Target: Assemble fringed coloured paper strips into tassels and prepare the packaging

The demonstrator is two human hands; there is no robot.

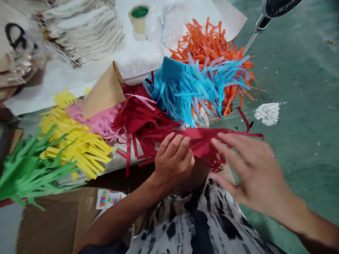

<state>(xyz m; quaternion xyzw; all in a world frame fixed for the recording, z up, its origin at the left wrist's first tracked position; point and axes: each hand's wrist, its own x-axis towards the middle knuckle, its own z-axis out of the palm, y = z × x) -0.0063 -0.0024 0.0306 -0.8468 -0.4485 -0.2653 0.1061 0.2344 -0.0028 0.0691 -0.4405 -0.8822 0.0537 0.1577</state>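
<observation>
A dark red tissue-paper tassel (202,137) stretches sideways in front of my body, with cut strips fanning out at its ends. My left hand (174,155) is closed around its middle, the fingers curled over the paper. At the tassel's right part is my right hand (250,169), slightly blurred, its fingers apart and the thumb held away from them. The fingertips are beside or touching the red paper; I cannot tell which. More dark red fringe (143,113) lies on the table just beyond my left hand.
Fringed paper in green (23,169), yellow (76,137), pink (102,121), blue (190,84) and orange (209,46) lies along the table edge. A tan paper cone (104,91), a tape roll (139,19) and black-handled scissors (16,37) are further back. A cardboard box (55,218) stands below left.
</observation>
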